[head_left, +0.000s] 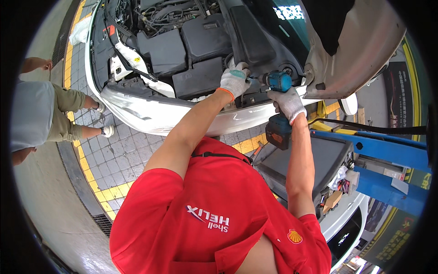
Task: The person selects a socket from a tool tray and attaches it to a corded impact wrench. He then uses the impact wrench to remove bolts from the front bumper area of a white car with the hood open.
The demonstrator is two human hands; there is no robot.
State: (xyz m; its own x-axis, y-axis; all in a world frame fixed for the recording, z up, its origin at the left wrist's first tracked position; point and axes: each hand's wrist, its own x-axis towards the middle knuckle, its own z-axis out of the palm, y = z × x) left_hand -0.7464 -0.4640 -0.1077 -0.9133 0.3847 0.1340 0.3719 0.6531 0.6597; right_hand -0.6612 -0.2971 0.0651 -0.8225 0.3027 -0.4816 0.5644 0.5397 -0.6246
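My right hand (289, 105), in a grey-white work glove, is wrapped round the grip of a blue-and-black cordless drill (279, 81). Its battery hangs below the hand, and its nose points left. In front of that nose is my left hand (235, 81), gloved too, with fingers curled together close to the drill's tip. Whatever those fingers pinch is too small to make out. Both hands work over the near fender edge of a white car (164, 116), beside the black covers (200, 78) of its engine bay. The raised hood (360, 41) stands to the right.
A dark-topped tool cart (305, 157) stands near my right arm, with small items along its side. Blue lift arms (388, 148) reach in from the right, with a dark hose (365, 128) above. At the left stands another person (34, 114). Another white car (351, 228) is lower right.
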